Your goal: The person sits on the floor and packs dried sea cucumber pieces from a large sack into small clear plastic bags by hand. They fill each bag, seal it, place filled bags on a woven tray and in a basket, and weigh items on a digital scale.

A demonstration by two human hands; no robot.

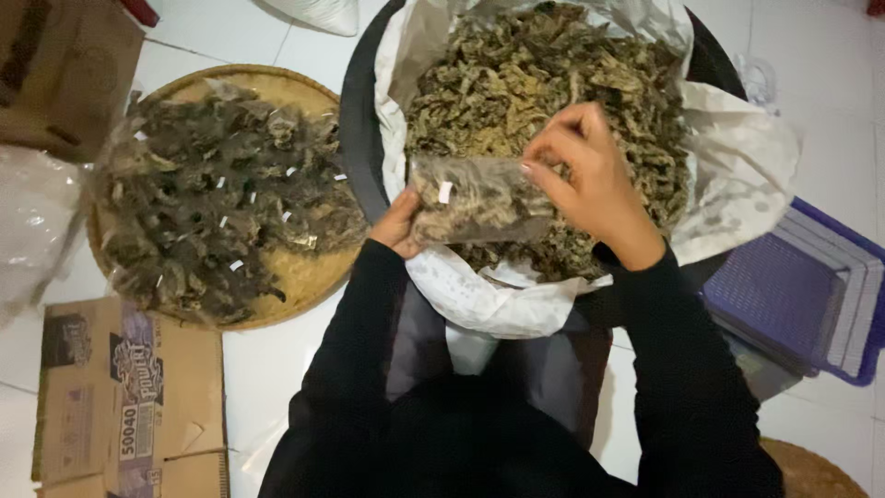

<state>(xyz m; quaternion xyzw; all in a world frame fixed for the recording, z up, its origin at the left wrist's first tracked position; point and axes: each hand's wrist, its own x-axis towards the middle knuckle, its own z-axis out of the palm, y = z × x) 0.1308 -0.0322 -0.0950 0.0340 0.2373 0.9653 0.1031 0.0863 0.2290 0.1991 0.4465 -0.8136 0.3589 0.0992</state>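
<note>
A small clear plastic bag [475,198] filled with dried brown-green leaves is held over a big dark tub [355,138] lined with white plastic and heaped with the same dried leaves [544,83]. My left hand [398,224] grips the bag's left end from below. My right hand [590,175] pinches the bag's right end from above. Both arms wear black sleeves.
A round woven tray [304,272] at the left carries several filled clear bags [217,198]. Cardboard boxes lie at the upper left [64,65] and lower left [129,397]. A purple plastic basket [802,295] sits at the right on the white tiled floor.
</note>
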